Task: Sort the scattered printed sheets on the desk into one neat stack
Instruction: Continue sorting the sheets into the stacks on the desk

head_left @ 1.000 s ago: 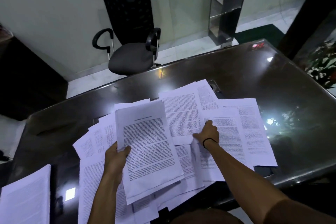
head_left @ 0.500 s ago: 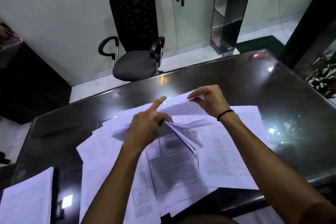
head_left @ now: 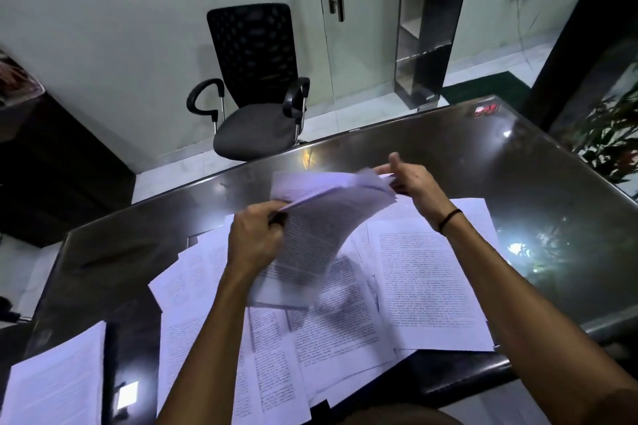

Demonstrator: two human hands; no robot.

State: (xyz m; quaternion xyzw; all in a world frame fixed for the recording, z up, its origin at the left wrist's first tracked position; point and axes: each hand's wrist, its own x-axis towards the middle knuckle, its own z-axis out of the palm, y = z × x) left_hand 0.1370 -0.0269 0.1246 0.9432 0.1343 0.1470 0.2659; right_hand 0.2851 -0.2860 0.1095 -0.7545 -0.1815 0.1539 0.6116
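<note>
A bundle of printed sheets (head_left: 310, 235) hangs bent in the air above the dark glossy desk (head_left: 500, 176). My left hand (head_left: 257, 235) grips its near left edge. My right hand (head_left: 411, 183), with a black band at the wrist, pinches its far right corner with the thumb raised. Under the bundle, several loose printed sheets (head_left: 428, 290) lie scattered and overlapping across the desk, some reaching its near edge. A separate pile of sheets (head_left: 58, 379) lies at the near left.
A black office chair (head_left: 255, 86) stands behind the desk's far edge, before a white wall and a glass door. A dark cabinet (head_left: 51, 169) is at the left. A potted plant (head_left: 607, 134) is at the right.
The bundle has been lifted higher off the desk and its lower part now hangs down. My right hand moved from a flat sheet up to the bundle's far corner; my left hand now grips its edge.
</note>
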